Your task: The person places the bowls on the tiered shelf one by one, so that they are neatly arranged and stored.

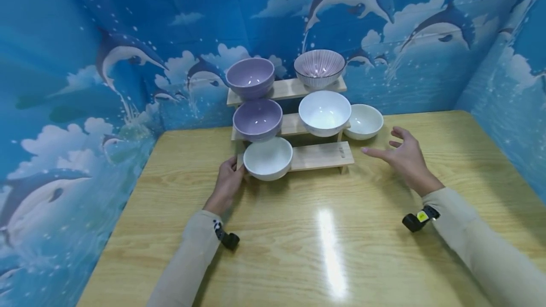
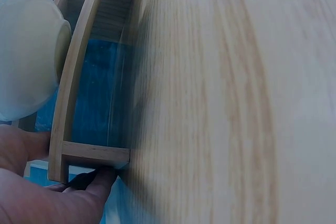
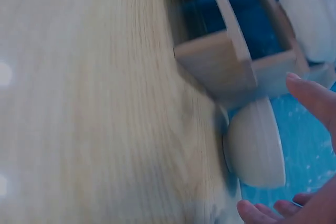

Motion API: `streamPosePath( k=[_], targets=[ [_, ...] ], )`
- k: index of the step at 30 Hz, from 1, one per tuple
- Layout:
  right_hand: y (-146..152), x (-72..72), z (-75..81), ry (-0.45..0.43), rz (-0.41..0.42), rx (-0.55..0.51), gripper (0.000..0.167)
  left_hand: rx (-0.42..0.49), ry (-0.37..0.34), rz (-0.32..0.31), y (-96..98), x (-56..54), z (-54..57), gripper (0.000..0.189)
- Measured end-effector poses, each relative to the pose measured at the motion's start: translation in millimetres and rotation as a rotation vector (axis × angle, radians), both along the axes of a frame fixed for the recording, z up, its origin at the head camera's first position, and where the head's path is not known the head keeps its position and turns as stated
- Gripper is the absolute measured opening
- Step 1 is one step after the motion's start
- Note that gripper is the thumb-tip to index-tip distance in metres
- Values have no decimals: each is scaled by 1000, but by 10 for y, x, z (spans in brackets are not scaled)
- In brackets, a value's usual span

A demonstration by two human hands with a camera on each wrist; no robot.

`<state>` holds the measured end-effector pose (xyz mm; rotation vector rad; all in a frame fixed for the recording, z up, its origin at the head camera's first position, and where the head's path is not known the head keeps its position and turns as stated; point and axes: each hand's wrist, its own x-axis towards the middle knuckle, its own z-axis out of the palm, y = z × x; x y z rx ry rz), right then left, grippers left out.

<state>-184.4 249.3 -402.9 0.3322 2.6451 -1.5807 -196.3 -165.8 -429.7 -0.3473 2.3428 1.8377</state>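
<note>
A three-tier wooden display stand (image 1: 320,156) carries bowls on its steps. My left hand (image 1: 229,180) grips the left end of its lowest step, thumb on the step and fingers at the end leg (image 2: 97,153). Right beside that thumb, a white bowl (image 1: 268,159) sits on the lowest step. My right hand (image 1: 407,158) is held in the air right of the stand, thumb and fingers spread, nothing between them. Nearest to it is another white bowl (image 1: 364,122), standing upright on the table behind and right of the stand; the right wrist view shows this bowl (image 3: 255,142) from its side.
On the middle step are a purple bowl (image 1: 258,120) and a white bowl (image 1: 325,112). The top step holds a second purple bowl (image 1: 250,78) and a striped bowl (image 1: 320,67). A blue dolphin-print backdrop (image 1: 256,8) surrounds the wood-grain table (image 1: 277,240).
</note>
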Motion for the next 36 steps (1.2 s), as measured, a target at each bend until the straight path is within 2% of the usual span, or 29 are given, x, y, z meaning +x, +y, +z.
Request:
streamPosePath(
  k=[15, 20, 25, 36],
  targets=[
    [7, -482, -161, 110, -29, 22, 129, 33, 34, -1, 24, 25, -18, 56],
    [-57, -601, -201, 144, -50, 7, 126, 10, 24, 2, 20, 16, -16, 61],
    [-113, -669, -229, 187, -54, -17, 119, 1, 16, 1, 15, 5, -9, 63],
    [-164, -728, -257, 218, -57, -30, 109, 31, 26, -6, 16, 2, -15, 58]
  ],
)
